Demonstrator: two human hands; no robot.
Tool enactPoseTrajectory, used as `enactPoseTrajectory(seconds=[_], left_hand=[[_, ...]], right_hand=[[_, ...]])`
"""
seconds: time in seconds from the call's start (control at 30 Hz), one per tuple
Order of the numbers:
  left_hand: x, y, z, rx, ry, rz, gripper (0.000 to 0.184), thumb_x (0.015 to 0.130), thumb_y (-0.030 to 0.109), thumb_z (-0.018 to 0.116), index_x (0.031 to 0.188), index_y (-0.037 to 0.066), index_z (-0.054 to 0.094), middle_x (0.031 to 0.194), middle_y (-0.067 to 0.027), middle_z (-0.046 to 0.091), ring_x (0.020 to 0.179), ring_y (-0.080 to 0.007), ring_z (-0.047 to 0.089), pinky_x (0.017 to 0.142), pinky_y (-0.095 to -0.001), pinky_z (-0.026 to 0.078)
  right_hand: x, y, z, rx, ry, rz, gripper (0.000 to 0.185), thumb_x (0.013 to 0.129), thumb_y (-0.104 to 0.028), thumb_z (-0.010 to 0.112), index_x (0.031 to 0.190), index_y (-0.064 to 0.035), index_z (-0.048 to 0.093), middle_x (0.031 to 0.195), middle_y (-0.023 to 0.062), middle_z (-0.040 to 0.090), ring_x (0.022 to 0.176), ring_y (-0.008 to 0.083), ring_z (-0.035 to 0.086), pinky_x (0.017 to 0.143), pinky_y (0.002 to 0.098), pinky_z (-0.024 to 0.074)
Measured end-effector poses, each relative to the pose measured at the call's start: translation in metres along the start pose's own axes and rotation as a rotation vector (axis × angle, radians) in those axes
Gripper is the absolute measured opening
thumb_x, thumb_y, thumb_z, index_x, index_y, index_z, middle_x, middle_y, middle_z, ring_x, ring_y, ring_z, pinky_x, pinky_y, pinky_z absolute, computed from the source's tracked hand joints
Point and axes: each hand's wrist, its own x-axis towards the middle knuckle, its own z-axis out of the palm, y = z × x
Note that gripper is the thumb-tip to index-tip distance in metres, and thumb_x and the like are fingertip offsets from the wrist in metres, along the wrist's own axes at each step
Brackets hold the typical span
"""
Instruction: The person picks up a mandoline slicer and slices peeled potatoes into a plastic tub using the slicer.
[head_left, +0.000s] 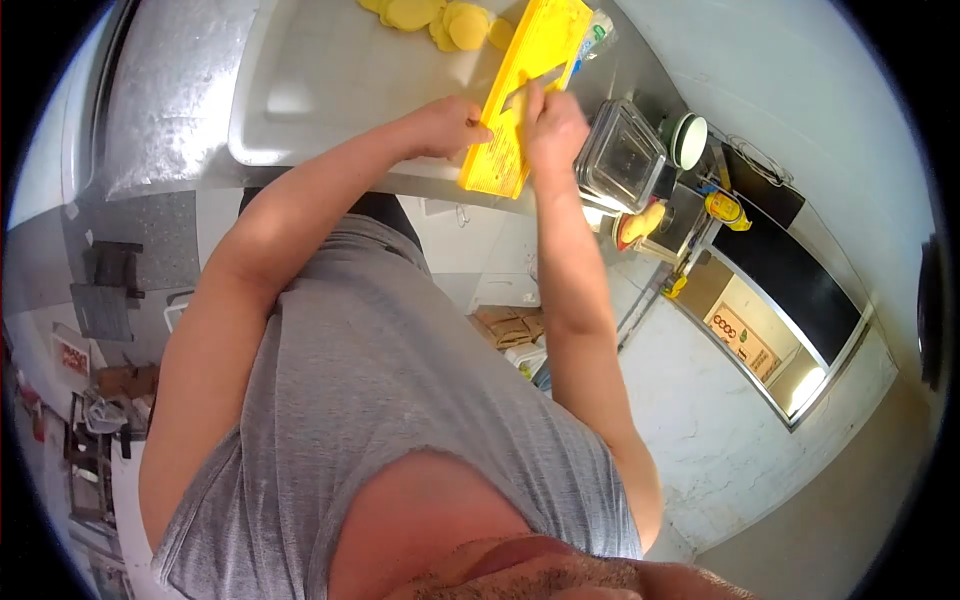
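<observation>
Slicing on a yellow mandoline slicer (500,150), judged to be partly done.
We see pale yellow slices (465,27) lying in the white tray (320,110), left of the slicer; how much is left we cannot tell. The left hand (450,127) is clamped on the slicer's near left edge; the right hand (555,125) is curled over its face by the blade, its grip hidden from us. At right, we note clear plastic containers (625,150), contents indistinct, and a white-lined bowl (689,142).
</observation>
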Motion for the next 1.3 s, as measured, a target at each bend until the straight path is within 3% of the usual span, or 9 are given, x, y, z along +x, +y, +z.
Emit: enactPoseTrajectory(seconds=[0.3,0.47,0.63,1.0,1.17,1.3], left_hand=[[-0.004,0.004,-0.002,-0.019,-0.014,0.024,0.033,0.092,0.029,0.063,0.100,-0.002,0.066,0.078,-0.0035,0.059,0.056,-0.0126,0.049,0.057,-0.0301,0.042],[-0.008,0.008,-0.002,-0.035,-0.005,0.022,0.032,0.092,0.030,0.063,0.098,-0.002,0.065,0.076,-0.0031,0.057,0.056,-0.0122,0.049,0.057,-0.0296,0.041],[-0.007,0.010,-0.005,-0.039,-0.004,-0.003,0.035,0.089,0.029,0.066,0.100,-0.004,0.066,0.080,-0.0090,0.063,0.060,-0.0166,0.056,0.060,-0.0337,0.047],[-0.005,0.008,-0.004,-0.057,-0.028,-0.024,0.031,0.092,0.028,0.062,0.099,-0.002,0.064,0.075,-0.0034,0.057,0.056,-0.0122,0.048,0.054,-0.0304,0.041],[-0.007,0.011,-0.008,-0.042,-0.035,-0.002,0.029,0.093,0.027,0.063,0.101,-0.002,0.065,0.075,-0.0027,0.057,0.057,-0.0114,0.047,0.054,-0.0299,0.041],[-0.004,0.004,-0.002,-0.002,0.005,0.042,0.028,0.094,0.026,0.063,0.102,-0.002,0.066,0.076,-0.0030,0.058,0.058,-0.0110,0.047,0.054,-0.0297,0.041]], right_hand=[[-0.029,-0.002,-0.041,0.155,0.065,0.447,0.031,0.093,-0.025,0.066,0.072,-0.0022,0.064,0.068,0.0177,0.062,0.060,0.0376,0.059,0.057,0.0455,0.0476],[-0.043,-0.015,-0.019,0.054,0.016,0.109,0.034,0.084,-0.022,0.075,0.062,-0.0068,0.055,0.062,0.0120,0.056,0.056,0.0329,0.058,0.051,0.0431,0.0467],[-0.047,-0.022,-0.022,-0.012,0.019,0.073,0.036,0.083,-0.023,0.076,0.060,-0.0077,0.054,0.061,0.0103,0.055,0.055,0.0305,0.058,0.049,0.0414,0.0466],[-0.035,-0.012,-0.011,-0.008,-0.001,0.071,0.037,0.088,-0.027,0.073,0.061,-0.0082,0.056,0.061,0.0104,0.055,0.049,0.0320,0.056,0.045,0.0409,0.0460],[0.019,0.009,0.017,-0.081,0.053,0.013,0.036,0.091,-0.030,0.068,0.063,-0.0085,0.060,0.060,0.0117,0.057,0.049,0.0326,0.058,0.044,0.0412,0.0473],[0.080,0.048,0.058,-0.062,0.050,-0.001,0.041,0.094,-0.035,0.062,0.067,-0.0034,0.064,0.065,0.0173,0.064,0.060,0.0382,0.063,0.056,0.0474,0.0518]])
